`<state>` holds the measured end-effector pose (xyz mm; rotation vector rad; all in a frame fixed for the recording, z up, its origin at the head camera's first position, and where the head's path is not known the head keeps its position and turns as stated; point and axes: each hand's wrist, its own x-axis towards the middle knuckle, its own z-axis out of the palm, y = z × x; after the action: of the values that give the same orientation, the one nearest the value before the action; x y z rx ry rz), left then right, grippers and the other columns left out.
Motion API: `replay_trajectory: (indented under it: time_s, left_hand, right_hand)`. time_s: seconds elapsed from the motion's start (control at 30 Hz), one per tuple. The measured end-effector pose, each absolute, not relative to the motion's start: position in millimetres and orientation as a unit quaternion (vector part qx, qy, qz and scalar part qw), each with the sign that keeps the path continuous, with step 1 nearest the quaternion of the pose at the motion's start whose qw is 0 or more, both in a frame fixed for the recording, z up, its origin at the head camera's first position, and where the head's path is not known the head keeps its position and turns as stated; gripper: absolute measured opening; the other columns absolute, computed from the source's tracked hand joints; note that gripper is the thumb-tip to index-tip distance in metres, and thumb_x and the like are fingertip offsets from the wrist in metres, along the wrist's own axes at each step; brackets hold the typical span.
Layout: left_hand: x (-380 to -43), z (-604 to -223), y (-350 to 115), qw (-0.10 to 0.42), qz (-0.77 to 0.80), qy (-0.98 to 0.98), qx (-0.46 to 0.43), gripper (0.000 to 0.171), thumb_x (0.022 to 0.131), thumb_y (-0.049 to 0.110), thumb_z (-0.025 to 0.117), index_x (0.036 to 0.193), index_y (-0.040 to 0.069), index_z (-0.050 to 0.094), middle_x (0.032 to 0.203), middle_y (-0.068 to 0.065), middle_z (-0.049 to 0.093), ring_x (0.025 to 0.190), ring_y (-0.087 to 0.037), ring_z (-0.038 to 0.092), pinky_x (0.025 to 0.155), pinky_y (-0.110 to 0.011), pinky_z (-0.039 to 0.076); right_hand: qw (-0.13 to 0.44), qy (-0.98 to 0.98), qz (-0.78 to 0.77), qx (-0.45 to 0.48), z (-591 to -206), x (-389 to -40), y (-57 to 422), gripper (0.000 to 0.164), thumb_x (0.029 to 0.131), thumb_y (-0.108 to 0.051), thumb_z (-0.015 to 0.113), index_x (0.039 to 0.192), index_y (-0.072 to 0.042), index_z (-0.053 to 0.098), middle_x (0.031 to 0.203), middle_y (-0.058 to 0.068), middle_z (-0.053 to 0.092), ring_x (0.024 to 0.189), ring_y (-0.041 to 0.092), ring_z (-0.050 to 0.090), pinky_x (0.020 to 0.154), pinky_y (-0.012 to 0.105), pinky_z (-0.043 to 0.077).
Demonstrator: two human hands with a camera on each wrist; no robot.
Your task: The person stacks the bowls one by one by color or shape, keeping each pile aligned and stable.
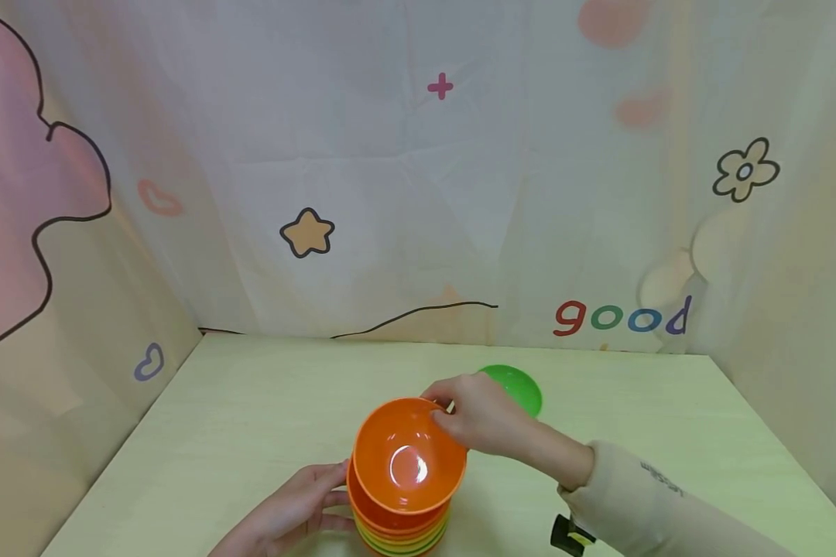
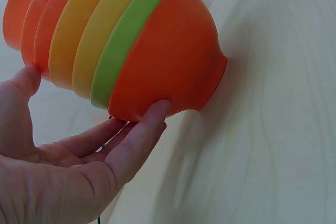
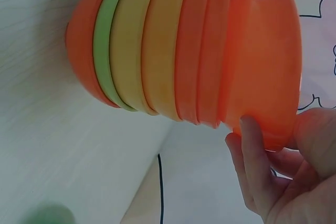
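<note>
An orange bowl [image 1: 406,445] is tilted at the top of a stack of bowls [image 1: 400,545], its inside facing the head camera. My right hand [image 1: 484,418] pinches its rim at the far right, thumb inside and fingers outside. In the right wrist view, the lower part of this orange bowl [image 3: 265,61] still sits within the stack's mouth. Orange, yellow and green bowls make up the stack, with an orange bottom bowl [image 2: 173,51] standing on the table. Along the stack's left side, my left hand [image 1: 296,503] touches the bowls with spread, fairly straight fingers and thumb.
A green bowl [image 1: 519,389] lies on the pale wooden table [image 1: 265,402] behind my right hand, partly hidden by it. Printed cloth walls [image 1: 390,193] enclose the table at the back and sides. A small black object [image 1: 570,535] shows beneath the right sleeve.
</note>
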<state>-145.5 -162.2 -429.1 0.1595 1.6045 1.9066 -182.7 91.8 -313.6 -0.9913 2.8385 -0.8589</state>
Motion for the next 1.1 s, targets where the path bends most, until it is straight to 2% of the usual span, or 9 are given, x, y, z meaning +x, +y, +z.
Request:
replay_trajectory:
  time_s: [0.17, 0.37, 0.67, 1.1]
  left_hand:
    - [-146, -429, -163, 0.317, 0.724, 0.609, 0.066, 0.055, 0.093, 0.044, 0.045, 0.126, 0.000, 0.048, 0.119, -0.012, 0.057, 0.105, -0.029, 0.054, 0.085, -0.043, 0.048]
    - [-145, -430, -164, 0.319, 0.733, 0.593, 0.095, 0.051, 0.096, 0.041, 0.040, 0.127, 0.000, 0.048, 0.122, -0.012, 0.055, 0.106, -0.029, 0.053, 0.086, -0.045, 0.047]
    - [-144, -429, -163, 0.315, 0.731, 0.599, 0.087, 0.050, 0.095, 0.040, 0.043, 0.126, 0.001, 0.050, 0.119, -0.011, 0.056, 0.105, -0.029, 0.054, 0.085, -0.045, 0.048]
    - [-144, -430, -163, 0.314, 0.735, 0.594, 0.090, 0.049, 0.095, 0.039, 0.043, 0.125, 0.001, 0.050, 0.119, -0.010, 0.057, 0.105, -0.029, 0.054, 0.085, -0.045, 0.048]
  right_hand:
    - [0.001, 0.907, -0.268, -0.326, -318, -184, 90, 0.015, 0.081, -0.006, 0.059, 0.091, -0.013, 0.068, 0.074, -0.006, 0.061, 0.063, 0.006, 0.051, 0.053, 0.021, 0.047]
    - [0.008, 0.905, -0.273, -0.325, -320, -183, 87, 0.016, 0.081, -0.005, 0.059, 0.092, -0.013, 0.068, 0.074, -0.006, 0.061, 0.061, 0.007, 0.051, 0.049, 0.021, 0.047]
    - [0.005, 0.903, -0.274, -0.330, -323, -183, 86, 0.015, 0.082, -0.006, 0.059, 0.092, -0.012, 0.068, 0.074, -0.004, 0.060, 0.055, 0.004, 0.050, 0.044, 0.020, 0.046]
    - [-0.016, 0.897, -0.286, -0.336, -326, -182, 86, 0.009, 0.081, -0.007, 0.061, 0.088, -0.012, 0.064, 0.073, -0.003, 0.061, 0.053, 0.003, 0.049, 0.043, 0.020, 0.045]
